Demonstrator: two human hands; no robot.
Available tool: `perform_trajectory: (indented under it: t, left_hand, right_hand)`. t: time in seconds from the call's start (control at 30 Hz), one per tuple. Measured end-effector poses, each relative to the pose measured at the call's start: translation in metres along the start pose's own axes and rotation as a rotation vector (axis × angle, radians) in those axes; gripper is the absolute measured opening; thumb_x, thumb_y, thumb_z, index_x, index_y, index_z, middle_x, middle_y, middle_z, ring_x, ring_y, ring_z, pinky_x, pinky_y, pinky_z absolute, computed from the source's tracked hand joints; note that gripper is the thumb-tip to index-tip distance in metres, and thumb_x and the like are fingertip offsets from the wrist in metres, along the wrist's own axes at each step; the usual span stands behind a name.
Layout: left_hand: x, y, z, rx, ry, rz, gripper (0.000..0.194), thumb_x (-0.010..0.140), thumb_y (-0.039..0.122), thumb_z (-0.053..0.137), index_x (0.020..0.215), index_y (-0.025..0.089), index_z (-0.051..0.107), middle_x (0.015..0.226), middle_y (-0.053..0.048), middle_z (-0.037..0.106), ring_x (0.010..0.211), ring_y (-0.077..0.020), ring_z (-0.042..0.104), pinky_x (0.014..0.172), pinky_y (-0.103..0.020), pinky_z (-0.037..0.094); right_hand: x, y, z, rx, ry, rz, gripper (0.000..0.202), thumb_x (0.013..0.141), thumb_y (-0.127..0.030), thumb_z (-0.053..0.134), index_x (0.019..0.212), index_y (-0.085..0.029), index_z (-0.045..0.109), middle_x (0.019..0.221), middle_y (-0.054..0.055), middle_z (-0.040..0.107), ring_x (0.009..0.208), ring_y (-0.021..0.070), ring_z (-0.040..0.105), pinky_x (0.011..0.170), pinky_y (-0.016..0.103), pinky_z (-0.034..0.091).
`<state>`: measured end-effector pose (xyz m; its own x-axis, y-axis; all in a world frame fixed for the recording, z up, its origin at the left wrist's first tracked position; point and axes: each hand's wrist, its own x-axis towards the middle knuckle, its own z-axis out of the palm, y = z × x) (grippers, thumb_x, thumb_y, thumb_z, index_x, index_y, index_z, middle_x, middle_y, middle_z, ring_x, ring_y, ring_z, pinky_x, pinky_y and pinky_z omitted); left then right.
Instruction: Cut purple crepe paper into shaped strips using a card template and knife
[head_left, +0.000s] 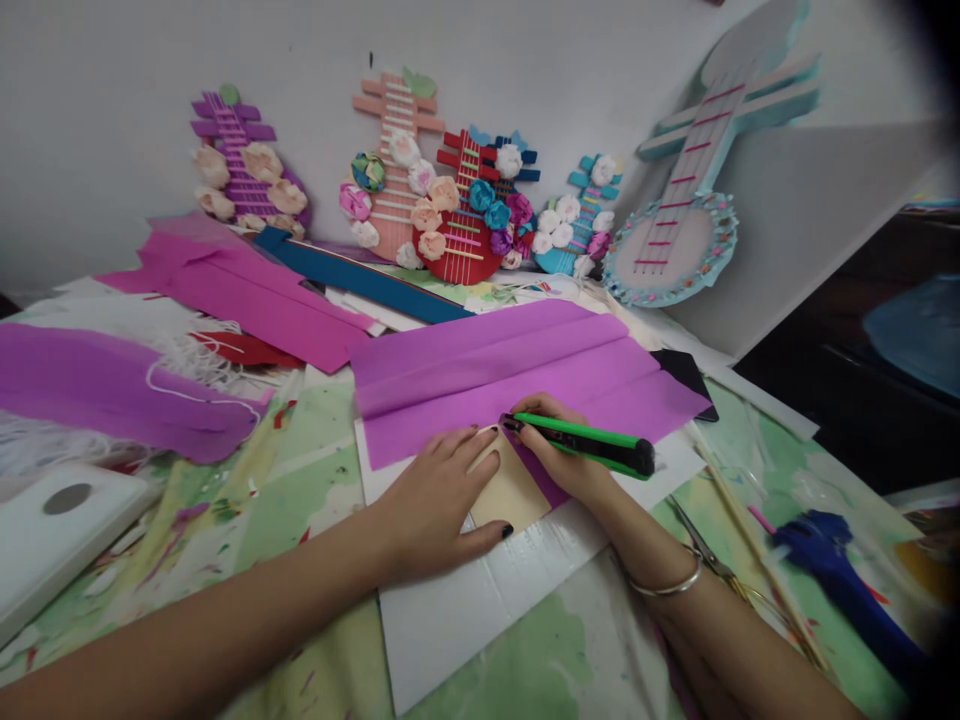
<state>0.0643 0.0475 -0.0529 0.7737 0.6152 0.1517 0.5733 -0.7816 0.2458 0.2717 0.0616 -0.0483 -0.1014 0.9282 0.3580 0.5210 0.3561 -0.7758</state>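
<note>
My left hand (450,490) lies flat with its fingers apart, pressing a cream-coloured card (516,490) onto purple crepe paper (487,370). In my right hand (559,450) is a green and black box cutter (592,442), its front end near the card's upper corner. The blade tip is hidden by my fingers. Purple paper shows along the card's right edge. Beneath both lies a white board (435,640), reaching out toward me. A silver bangle circles my right wrist.
Several decorated paper guitars (465,220) lean on the back wall. Scissors (709,550), a wooden stick (750,530) and a blue glue gun (832,560) lie to the right. Pink paper (255,290), a dark blue strip (367,280) and a white box (67,530) are leftward.
</note>
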Motion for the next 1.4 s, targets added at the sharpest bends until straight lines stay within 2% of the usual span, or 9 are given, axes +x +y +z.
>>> perform_trajectory:
  t: [0.37, 0.6, 0.97, 1.2, 1.4]
  left_hand:
    - [-0.0001, -0.0009, 0.0018, -0.024, 0.030, 0.002, 0.063, 0.085, 0.054, 0.053, 0.134, 0.015, 0.046, 0.151, -0.017, 0.036, 0.137, -0.0368, 0.032, 0.110, -0.055, 0.029]
    - [-0.0001, -0.0004, 0.0007, -0.006, 0.010, -0.001, 0.063, 0.085, 0.052, 0.054, 0.134, 0.013, 0.047, 0.151, -0.018, 0.035, 0.137, -0.0372, 0.032, 0.110, -0.054, 0.029]
    - [-0.0004, -0.0012, 0.0030, -0.024, 0.040, -0.002, 0.063, 0.085, 0.053, 0.054, 0.135, 0.016, 0.045, 0.151, -0.016, 0.036, 0.138, -0.0364, 0.031, 0.110, -0.055, 0.029]
    - [0.0005, 0.0003, -0.0014, -0.005, 0.004, -0.001, 0.065, 0.084, 0.053, 0.055, 0.134, 0.011, 0.047, 0.151, -0.018, 0.036, 0.138, -0.0368, 0.031, 0.111, -0.053, 0.028]
    - [0.0007, 0.0009, -0.0014, 0.013, 0.007, -0.002, 0.063, 0.085, 0.053, 0.053, 0.134, 0.013, 0.047, 0.151, -0.017, 0.036, 0.137, -0.0363, 0.032, 0.110, -0.054, 0.030]
  right_hand:
    - [0.0005, 0.0002, 0.0015, -0.106, -0.020, -0.002, 0.014, 0.080, -0.019, 0.056, 0.091, -0.024, 0.061, 0.088, 0.001, 0.069, 0.084, 0.0200, 0.065, 0.078, 0.033, 0.046]
    - [-0.0011, -0.0019, 0.0007, -0.058, 0.012, 0.006, 0.014, 0.079, -0.019, 0.055, 0.090, -0.023, 0.061, 0.088, 0.002, 0.069, 0.084, 0.0197, 0.064, 0.077, 0.032, 0.046]
    - [-0.0030, -0.0003, 0.0012, -0.131, 0.018, -0.029, 0.013, 0.079, -0.019, 0.056, 0.090, -0.025, 0.060, 0.087, 0.001, 0.069, 0.081, 0.0195, 0.065, 0.073, 0.031, 0.046]
    - [-0.0021, -0.0022, 0.0007, -0.122, -0.001, -0.018, 0.009, 0.081, -0.020, 0.055, 0.088, -0.024, 0.059, 0.085, 0.001, 0.068, 0.079, 0.0187, 0.064, 0.073, 0.031, 0.045]
    - [-0.0031, -0.0021, 0.0016, -0.123, -0.007, -0.023, 0.011, 0.081, -0.021, 0.054, 0.090, -0.024, 0.060, 0.087, 0.001, 0.070, 0.082, 0.0193, 0.065, 0.073, 0.031, 0.046]
